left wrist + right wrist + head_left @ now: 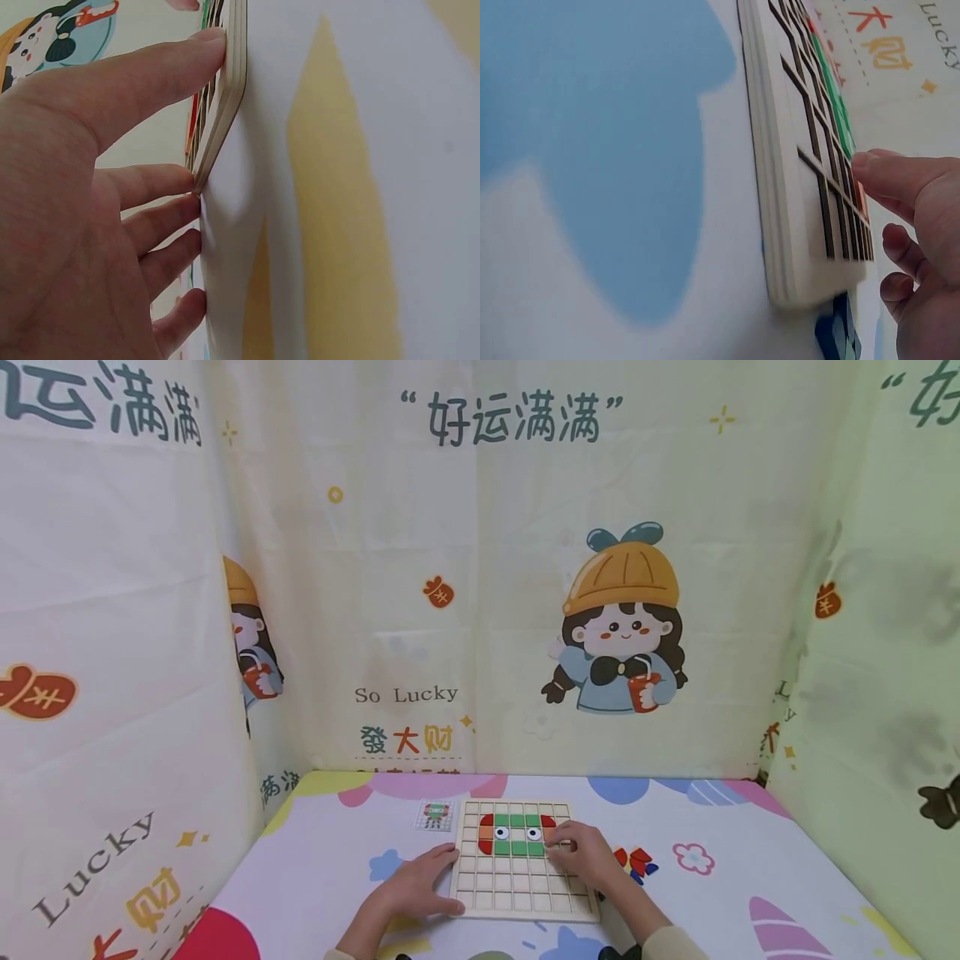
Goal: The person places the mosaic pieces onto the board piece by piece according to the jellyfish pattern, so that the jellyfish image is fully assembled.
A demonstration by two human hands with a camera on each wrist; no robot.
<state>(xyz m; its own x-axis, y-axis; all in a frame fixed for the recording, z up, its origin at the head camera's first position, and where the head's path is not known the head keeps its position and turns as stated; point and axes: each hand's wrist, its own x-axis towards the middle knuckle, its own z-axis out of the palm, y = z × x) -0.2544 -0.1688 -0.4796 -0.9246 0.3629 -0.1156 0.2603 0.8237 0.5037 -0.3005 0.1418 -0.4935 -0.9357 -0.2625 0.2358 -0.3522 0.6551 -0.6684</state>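
Observation:
A wooden grid board (pixel 517 906) lies on the table, with colored tiles in its upper rows: green tiles (pixel 517 820), red rounded corner tiles (pixel 486 820), orange tiles (pixel 486 833) and two round eye tiles (pixel 501 833). My left hand (pixel 420 881) rests at the board's left side, fairly straight fingers and thumb (pixel 202 56) touching its edge. My right hand (pixel 585 853) reaches over the board's right part, thumb (pixel 870 169) and index fingertips at the right end of the pattern. Whether a tile is between those fingertips is hidden.
A small pattern card (pixel 435 815) lies beyond the board's left corner. Loose red and blue pieces (pixel 637 862) are piled to the right of the board, partly behind my right hand. Printed cloth walls (pixel 510 610) enclose the table's back and sides.

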